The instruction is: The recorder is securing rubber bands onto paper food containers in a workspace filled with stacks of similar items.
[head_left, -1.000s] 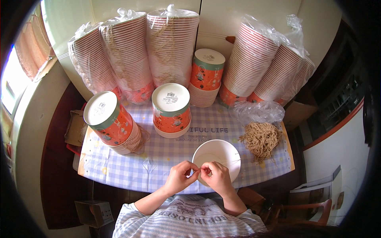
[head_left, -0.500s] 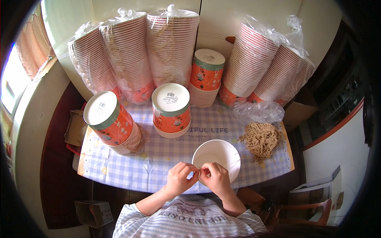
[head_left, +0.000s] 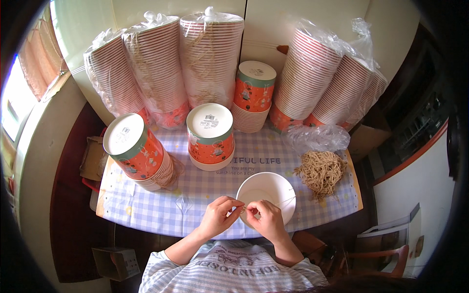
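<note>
Left grip [head_left: 218, 216] and right grip [head_left: 266, 219]: both clamped by fingertips on thin beige cord [head_left: 244, 210] | cord: held between grips, over near edge of round white paper bucket [head_left: 273, 183] | tangled beige twine heap [head_left: 321, 172]: laid right of grips, past bucket | inverted orange-and-green paper tub [head_left: 211, 146]: stood beyond left grip, on blue-checked desk [head_left: 193, 205]

I've got a white tub [head_left: 269, 186], smooth matt paper by the look, and a cord pile [head_left: 321, 174], rough and fibrous. My tablecloth [head_left: 156, 212] looks smooth plastic, faintly glossy; crumpled bag [head_left: 320, 137] is clear, shiny plastic film. My striped shirt [head_left: 215, 278] reads matt cloth.
</note>
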Available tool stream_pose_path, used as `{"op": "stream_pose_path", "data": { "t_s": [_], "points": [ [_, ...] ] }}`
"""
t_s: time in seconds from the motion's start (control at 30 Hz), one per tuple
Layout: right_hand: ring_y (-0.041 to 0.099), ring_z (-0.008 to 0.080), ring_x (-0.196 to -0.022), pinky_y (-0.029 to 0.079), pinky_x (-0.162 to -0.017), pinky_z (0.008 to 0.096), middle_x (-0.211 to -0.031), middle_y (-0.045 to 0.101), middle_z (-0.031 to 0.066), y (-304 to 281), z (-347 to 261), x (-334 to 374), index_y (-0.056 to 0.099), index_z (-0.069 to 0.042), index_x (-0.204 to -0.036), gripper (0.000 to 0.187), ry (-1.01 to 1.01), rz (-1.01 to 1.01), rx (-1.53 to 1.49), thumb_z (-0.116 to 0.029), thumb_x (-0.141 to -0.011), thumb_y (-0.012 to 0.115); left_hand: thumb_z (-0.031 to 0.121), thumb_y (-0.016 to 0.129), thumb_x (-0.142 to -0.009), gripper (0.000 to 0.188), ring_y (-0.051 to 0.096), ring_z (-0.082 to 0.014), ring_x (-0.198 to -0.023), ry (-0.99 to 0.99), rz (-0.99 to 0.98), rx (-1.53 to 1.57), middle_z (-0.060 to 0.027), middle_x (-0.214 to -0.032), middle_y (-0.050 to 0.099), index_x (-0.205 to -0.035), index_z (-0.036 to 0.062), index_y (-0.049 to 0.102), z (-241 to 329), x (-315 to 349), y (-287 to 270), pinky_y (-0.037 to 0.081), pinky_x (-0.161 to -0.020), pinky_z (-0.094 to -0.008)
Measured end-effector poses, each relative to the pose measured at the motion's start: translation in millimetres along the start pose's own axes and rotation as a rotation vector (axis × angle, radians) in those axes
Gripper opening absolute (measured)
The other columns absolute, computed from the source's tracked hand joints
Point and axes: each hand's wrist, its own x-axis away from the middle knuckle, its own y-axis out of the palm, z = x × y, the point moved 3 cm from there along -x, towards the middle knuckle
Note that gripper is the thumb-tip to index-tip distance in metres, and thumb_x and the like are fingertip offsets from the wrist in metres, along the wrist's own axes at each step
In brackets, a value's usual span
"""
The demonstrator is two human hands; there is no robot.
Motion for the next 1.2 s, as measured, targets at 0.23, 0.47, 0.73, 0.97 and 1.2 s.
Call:
{"op": "stream_pose_path", "data": {
  "t_s": [0.23,0.47,0.73,0.97,1.2],
  "points": [
    [0.059,0.0217,-0.064,0.047,-0.057,0.0326,-0.071,0.057,0.0049,1,3,1,0.053,-0.007,-0.081,0.019,-0.005,0.000,0.003,-0.002,-0.068,0.066,0.004,0.064,-0.075,0.012,0.054,-0.0172,-0.059,0.000,-0.023,-0.002,-0.0066,-0.076,0.059,-0.087,0.0045,0.063,2,-2,0,0.046,-0.052,-0.0267],
    [0.059,0.0223,-0.069,0.047,-0.061,0.0336,-0.073,0.058,0.0039,-1,3,-2,0.054,-0.007,-0.084,0.020,-0.082,-0.001,0.083,-0.005,-0.069,0.067,0.005,0.065,-0.075,0.010,0.053,-0.0153,-0.057,-0.030,-0.049,0.031,-0.0061,-0.075,0.058,-0.085,0.0044,0.063,-2,-2,1,0.045,-0.052,-0.0253],
    [0.061,0.0213,-0.072,0.048,-0.062,0.0324,-0.073,0.059,0.0069,-1,1,-1,0.053,-0.005,-0.092,0.025,0.155,-0.090,-0.100,-0.010,-0.072,0.068,0.006,0.062,-0.081,0.006,0.049,-0.0042,-0.054,-0.189,-0.011,0.302,-0.0033,-0.072,0.060,-0.084,0.0013,0.062,-25,3,5,0.041,-0.050,-0.0197],
    [0.060,0.0213,-0.078,0.047,-0.067,0.0325,-0.080,0.060,0.0088,-1,6,-2,0.055,-0.005,-0.089,0.021,0.059,-0.219,0.009,-0.009,-0.072,0.067,0.006,0.062,-0.082,0.006,0.047,-0.0015,-0.055,-0.211,0.010,0.401,-0.0013,-0.071,0.060,-0.084,0.0005,0.061,-31,3,5,0.039,-0.049,-0.0174],
    [0.054,0.0274,-0.096,0.041,-0.086,0.0384,-0.100,0.056,0.0113,1,2,-10,0.052,-0.005,-0.097,0.029,0.017,-0.042,-0.126,-0.009,-0.072,0.066,0.002,0.057,-0.085,0.005,0.051,-0.0017,-0.066,-0.226,-0.081,0.382,-0.0019,-0.079,0.060,-0.088,-0.0012,0.058,-28,3,2,0.042,-0.056,-0.0163]
  ]
}}
